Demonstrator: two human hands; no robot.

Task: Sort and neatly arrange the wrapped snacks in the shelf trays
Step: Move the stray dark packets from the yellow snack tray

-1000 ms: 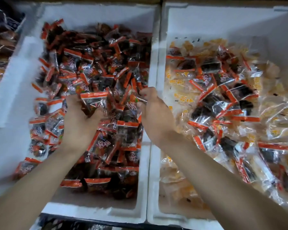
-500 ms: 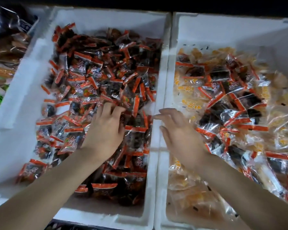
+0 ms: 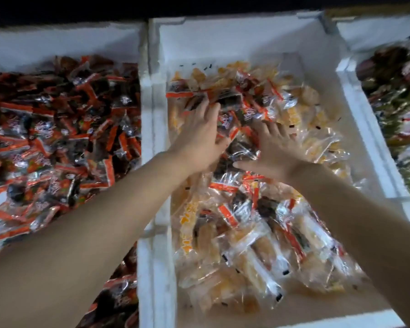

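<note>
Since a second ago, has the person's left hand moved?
Yes. The left hand has crossed rightward over the white tray wall, leaving the dark snacks for the mixed tray.

Middle tray (image 3: pixel 246 36) of matt white foam, grainy chipped rim, orange-striped snack wrappers (image 3: pixel 57 143) of glossy crinkled clear plastic film, pale yellow snack packets (image 3: pixel 253 259) in shiny transparent film, creased, light-catching

The left hand (image 3: pixel 199 138) and right hand (image 3: pixel 277 150) are laid side by side on the snack pile (image 3: pixel 246 233) in the middle tray (image 3: pixel 246 36). A second tray (image 3: pixel 64 41) is set left of them, a third tray (image 3: pixel 374 29) to their right.
</note>
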